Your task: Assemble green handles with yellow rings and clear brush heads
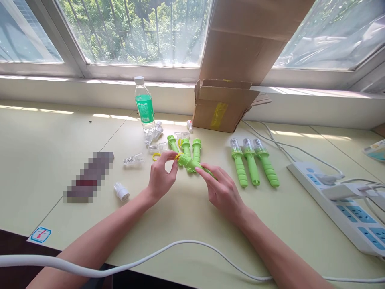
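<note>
Between the thumb and forefinger of my left hand (163, 176) is a small yellow ring (179, 155), at the threaded end of a green ribbed handle (189, 162). My right hand (221, 186) grips the other end of that handle, tilted just above the table. Whether the ring is around the thread or only touching it, I cannot tell. Behind lie more green handles (196, 149), one with a yellow ring (180, 143) by it. Another yellow ring (156, 156) rests left of them, near clear plastic covers (134, 159). A white round-ended piece (121, 192) lies nearer me.
Three green sticks with clear tops (249, 160) lie in a row at right. Beyond them is a white power strip (339, 204) with plugged cables. A water bottle (144, 106) and cardboard box (224, 106) stand at the back. A white cable (186, 242) crosses in front.
</note>
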### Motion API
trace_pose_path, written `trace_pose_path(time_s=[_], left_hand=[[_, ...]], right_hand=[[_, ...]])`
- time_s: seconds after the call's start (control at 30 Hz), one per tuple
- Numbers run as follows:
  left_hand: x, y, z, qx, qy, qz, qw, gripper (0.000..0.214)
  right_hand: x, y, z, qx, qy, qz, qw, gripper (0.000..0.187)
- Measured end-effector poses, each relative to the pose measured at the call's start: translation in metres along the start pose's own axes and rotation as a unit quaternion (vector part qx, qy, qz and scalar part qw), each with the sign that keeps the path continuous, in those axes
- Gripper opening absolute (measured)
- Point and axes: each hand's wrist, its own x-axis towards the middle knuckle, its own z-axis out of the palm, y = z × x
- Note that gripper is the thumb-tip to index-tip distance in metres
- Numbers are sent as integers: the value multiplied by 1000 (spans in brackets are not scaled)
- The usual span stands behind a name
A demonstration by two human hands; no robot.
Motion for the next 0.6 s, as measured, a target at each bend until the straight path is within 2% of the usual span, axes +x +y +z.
trace_pose_path(time_s=[0.23, 0.6], left_hand=[[1, 6, -3, -72, -13, -29, 997, 27], [1, 7, -2, -99, -21, -44, 994, 24]], right_hand=[[2, 0, -2, -10, 4, -12, 1000, 70], [1, 0, -1, -1, 6, -20, 1000, 76]])
